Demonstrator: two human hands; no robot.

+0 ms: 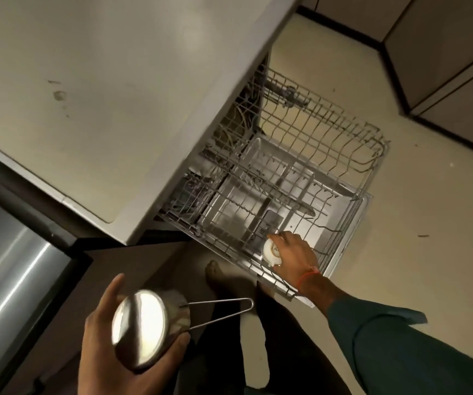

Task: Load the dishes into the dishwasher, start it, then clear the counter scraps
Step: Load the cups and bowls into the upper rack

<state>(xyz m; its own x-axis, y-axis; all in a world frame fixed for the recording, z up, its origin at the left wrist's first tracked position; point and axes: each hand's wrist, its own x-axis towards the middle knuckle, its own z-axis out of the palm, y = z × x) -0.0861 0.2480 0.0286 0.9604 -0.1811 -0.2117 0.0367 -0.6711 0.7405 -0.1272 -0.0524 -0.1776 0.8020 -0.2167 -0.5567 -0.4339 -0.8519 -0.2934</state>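
The dishwasher stands open under the counter, its wire upper rack [329, 132] pulled out over the lowered door [340, 206]. My right hand [293, 253] reaches down into the rack's near corner, shut on a small white cup [270, 249]. My left hand [110, 352] is low in the foreground and grips a small steel pan [141, 327] turned bottom-up, its wire handle [221, 307] pointing right. The rack looks bare apart from the cup.
A pale countertop [87, 95] with a few small scraps and stains fills the upper left. A steel sink [7, 280] lies at the left edge. Beige floor spreads right of the dishwasher, with cabinets [443, 52] at the top right. My bare foot [218, 277] is beside the door.
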